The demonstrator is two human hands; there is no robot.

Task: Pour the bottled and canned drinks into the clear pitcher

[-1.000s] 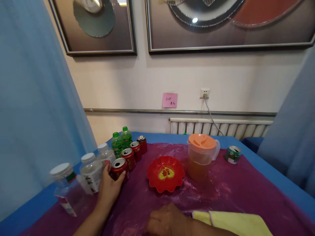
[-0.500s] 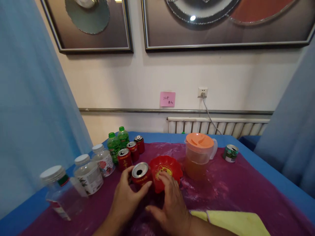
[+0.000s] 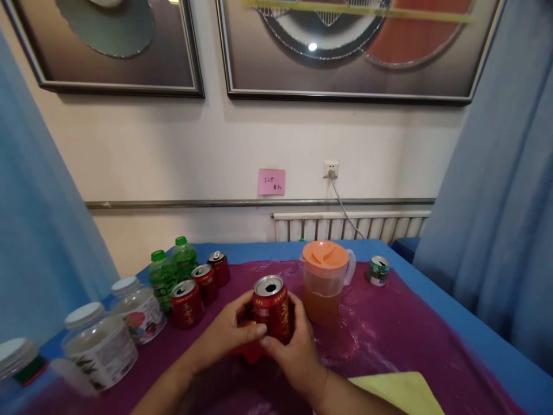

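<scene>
A red drink can (image 3: pixel 272 308) with an opened silver top stands upright between my two hands. My left hand (image 3: pixel 233 328) wraps its left side, thumb across the front. On the other side my right hand (image 3: pixel 296 340) grips it, fingers behind and thumb near the left thumb. Beneath and behind the can, mostly covered by it and my hands, is a red scalloped dish (image 3: pixel 250 350). To the right of my hands stands a clear pitcher (image 3: pixel 322 300) with an orange lid and amber liquid inside.
Several red cans (image 3: pixel 187 305) and two green bottles (image 3: pixel 163 279) stand at the left, beside white-capped clear jars (image 3: pixel 101 351). A green can (image 3: pixel 378 272) is at the far right. A yellow cloth (image 3: pixel 397 392) lies in front on the purple table cover (image 3: pixel 423 340).
My right hand has closed onto the can, which only my left hand held before. The can has moved right, over the red dish. The view has shifted right.
</scene>
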